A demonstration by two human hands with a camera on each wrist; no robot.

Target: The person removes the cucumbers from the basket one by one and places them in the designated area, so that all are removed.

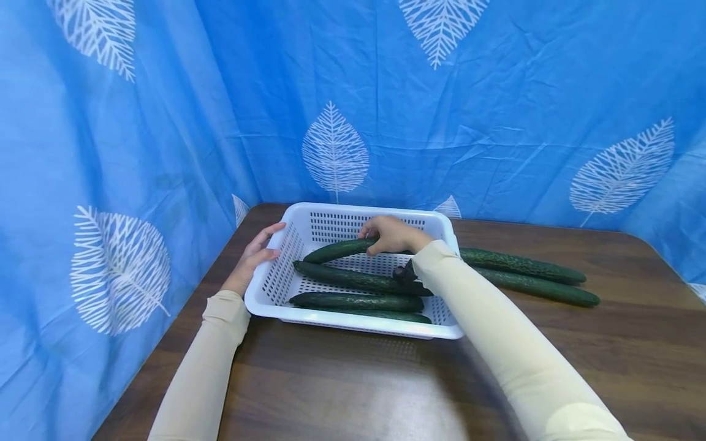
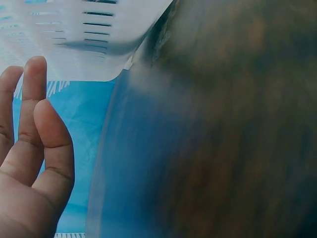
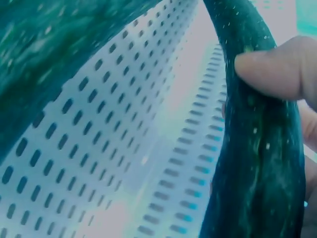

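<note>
A white slotted plastic basket (image 1: 268, 288) sits on a dark wooden table (image 1: 353, 380). My right hand (image 1: 390, 234) grips a long dark green cucumber (image 1: 337, 250) over the far part of the basket; in the right wrist view my thumb (image 3: 273, 70) presses on that cucumber (image 3: 257, 163) above the basket floor (image 3: 94, 163). Three more cucumbers (image 1: 355, 280) lie inside the basket. My left hand (image 1: 255, 254) rests with straight fingers against the basket's left rim; in the left wrist view its fingers (image 2: 37, 144) are extended below the basket (image 2: 84, 39).
Two more cucumbers (image 1: 524, 275) lie on the table to the right of the basket. Blue cloth with white leaf prints (image 1: 353, 104) closes off the back and the left side. Bare table (image 2: 237, 129) stretches in front of the basket.
</note>
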